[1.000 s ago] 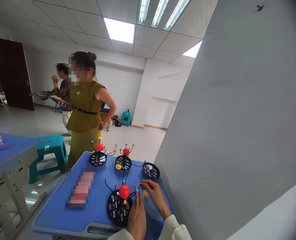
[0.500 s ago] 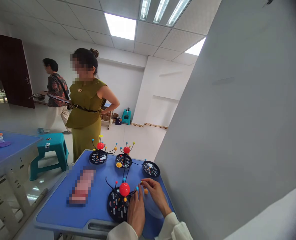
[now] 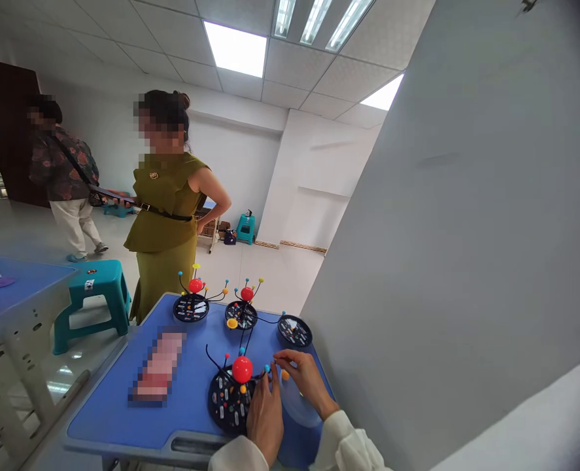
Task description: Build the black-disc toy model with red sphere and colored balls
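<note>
A solar system model (image 3: 231, 402) with a round black printed base, a red ball on top and curved black rods tipped with small coloured balls stands before me. My left hand (image 3: 265, 415) lies over the right edge of its base, fingers closed at a rod beside a light blue ball (image 3: 267, 368). My right hand (image 3: 305, 379) is pinched just right of the left fingertips; what lies between its fingers is too small to make out. Under the right hand sits a clear dish (image 3: 297, 409), with an orange ball (image 3: 285, 375) and a small yellow piece (image 3: 302, 394) by it.
Two similar models (image 3: 191, 307) (image 3: 241, 315) and a black disc base (image 3: 294, 331) stand along the far side of the blue table (image 3: 118, 418). A blurred pink packet (image 3: 159, 366) lies left. A wall borders the right. A teal stool (image 3: 93, 301) and two people are beyond.
A small yellow piece at my right fingertips no longer shows there; a yellow piece now shows by the dish. Both hands stay nearly in place. The farther person has moved left.
</note>
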### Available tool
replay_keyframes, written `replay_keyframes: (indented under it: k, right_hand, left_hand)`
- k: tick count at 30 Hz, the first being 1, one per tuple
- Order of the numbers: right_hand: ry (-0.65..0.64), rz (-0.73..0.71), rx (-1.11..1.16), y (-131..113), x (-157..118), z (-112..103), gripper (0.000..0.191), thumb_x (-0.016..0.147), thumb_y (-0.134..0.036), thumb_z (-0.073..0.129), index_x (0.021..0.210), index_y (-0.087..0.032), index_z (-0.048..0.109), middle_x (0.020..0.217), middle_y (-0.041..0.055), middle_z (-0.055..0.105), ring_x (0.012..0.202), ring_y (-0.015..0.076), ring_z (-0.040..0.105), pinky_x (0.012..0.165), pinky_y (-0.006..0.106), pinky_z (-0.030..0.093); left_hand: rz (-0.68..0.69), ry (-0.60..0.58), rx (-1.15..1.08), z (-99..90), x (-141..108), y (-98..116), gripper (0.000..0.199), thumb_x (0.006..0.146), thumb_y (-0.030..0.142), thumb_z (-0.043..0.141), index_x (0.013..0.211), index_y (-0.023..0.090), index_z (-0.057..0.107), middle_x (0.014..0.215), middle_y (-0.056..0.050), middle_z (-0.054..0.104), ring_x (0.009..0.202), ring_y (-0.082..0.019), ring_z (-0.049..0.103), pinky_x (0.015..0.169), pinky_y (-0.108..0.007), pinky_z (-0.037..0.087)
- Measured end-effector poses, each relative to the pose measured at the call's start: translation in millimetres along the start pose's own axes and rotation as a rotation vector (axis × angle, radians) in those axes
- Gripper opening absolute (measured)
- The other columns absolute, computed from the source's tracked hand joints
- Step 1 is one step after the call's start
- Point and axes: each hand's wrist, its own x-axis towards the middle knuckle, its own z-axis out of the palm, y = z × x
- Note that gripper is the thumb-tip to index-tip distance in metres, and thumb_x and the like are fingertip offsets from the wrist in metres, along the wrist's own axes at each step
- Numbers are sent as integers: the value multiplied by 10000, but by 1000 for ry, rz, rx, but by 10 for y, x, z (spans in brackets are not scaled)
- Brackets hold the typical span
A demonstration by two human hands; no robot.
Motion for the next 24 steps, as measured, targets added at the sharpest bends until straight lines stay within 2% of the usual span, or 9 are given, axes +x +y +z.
replay_keyframes:
  k: [6, 12, 15, 18, 21, 24]
  right_hand:
    - [-24, -11, -81, 36, -52, 19, 379, 875, -484, 548, 1065, -218, 740, 870, 80, 785, 743, 232, 722, 714, 334, 555]
    - [5, 37, -261, 110, -77, -78, 308, 890, -264, 467, 1041, -208, 729, 940, 97, 777, 880, 253, 718, 792, 356, 526]
    - [-7, 70, -370, 147, -114, -88, 242, 841, -225, 510, 902, -217, 744, 905, 95, 775, 852, 268, 713, 774, 360, 505]
    - [-35, 89, -444, 180, -165, -20, 190, 800, -202, 546, 821, -223, 734, 869, 83, 771, 820, 256, 707, 751, 333, 489]
    - [-35, 99, -471, 216, -203, 48, 198, 785, -169, 536, 830, -225, 720, 877, 76, 764, 833, 244, 702, 747, 311, 477]
    - [-5, 112, -456, 249, -214, 30, 205, 807, -189, 513, 863, -222, 708, 888, 83, 757, 829, 259, 699, 733, 331, 481]
  left_hand:
    - [40, 58, -19, 61, 11, -40, 851, 706, -143, 396, 1494, 165, 296, 1420, -187, 517, 1277, -287, 527, 1058, -426, 424]
    - [99, 171, -59, 229, -32, -120, 750, 808, -67, 358, 1513, 152, 228, 1477, -191, 454, 1270, -258, 542, 1009, -378, 479]
    - [257, 311, -80, 352, -144, -290, 734, 838, -22, 358, 1525, 173, 192, 1469, -172, 475, 1199, -232, 602, 959, -345, 522]
    - [479, 460, -27, 379, -259, -535, 686, 847, 6, 382, 1500, 197, 291, 1396, -138, 567, 1133, -207, 646, 896, -287, 561]
    - [658, 573, 28, 284, -357, -773, 544, 875, 63, 426, 1403, 189, 471, 1252, -117, 682, 1070, -188, 680, 845, -235, 577]
    - [814, 664, -28, 144, -494, -969, 348, 916, 129, 457, 1187, 237, 649, 966, -47, 786, 851, -154, 738, 764, -202, 586]
